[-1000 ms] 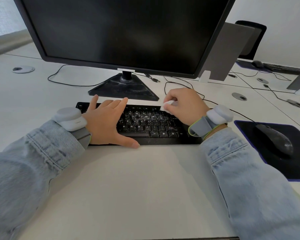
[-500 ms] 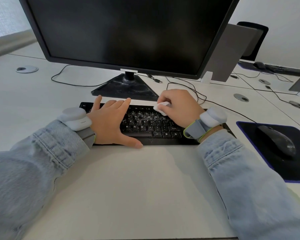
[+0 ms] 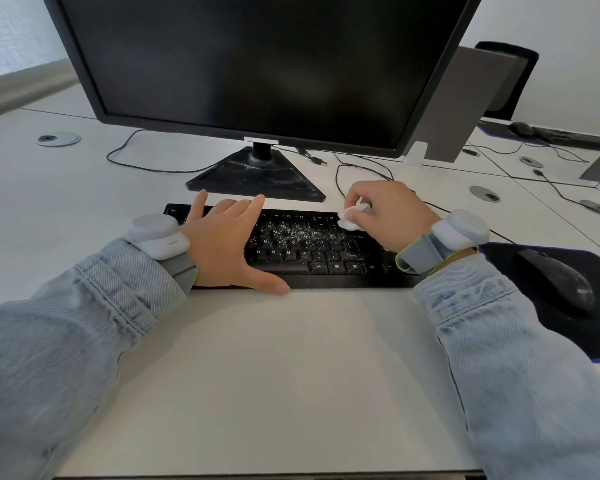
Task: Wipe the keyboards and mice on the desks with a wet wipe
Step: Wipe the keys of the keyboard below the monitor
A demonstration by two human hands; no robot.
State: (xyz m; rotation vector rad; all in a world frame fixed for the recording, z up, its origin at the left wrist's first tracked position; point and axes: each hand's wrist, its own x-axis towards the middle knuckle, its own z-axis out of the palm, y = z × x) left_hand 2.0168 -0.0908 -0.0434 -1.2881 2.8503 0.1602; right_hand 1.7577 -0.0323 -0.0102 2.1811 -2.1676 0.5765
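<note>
A black keyboard [image 3: 312,251] lies on the white desk [image 3: 257,375] in front of the monitor; its middle keys are speckled with white dust. My left hand [image 3: 229,244] rests flat on the keyboard's left part, fingers spread, holding nothing. My right hand [image 3: 388,216] is over the keyboard's upper right keys, its fingers closed on a crumpled white wet wipe [image 3: 350,218] that touches the keys. A black mouse [image 3: 558,278] sits on a dark mouse pad [image 3: 534,334] to the right, apart from both hands.
A black monitor [image 3: 257,64] on a triangular stand [image 3: 257,174] rises just behind the keyboard. Cables [image 3: 361,168] run across the desk behind it. Farther right are another monitor's grey back [image 3: 465,109], a second mouse [image 3: 520,128] and round cable grommets [image 3: 485,194].
My right hand with the wipe slid left along the upper keys, then back to the right. My left hand has stayed flat on the keyboard. The camera view shifted slightly.
</note>
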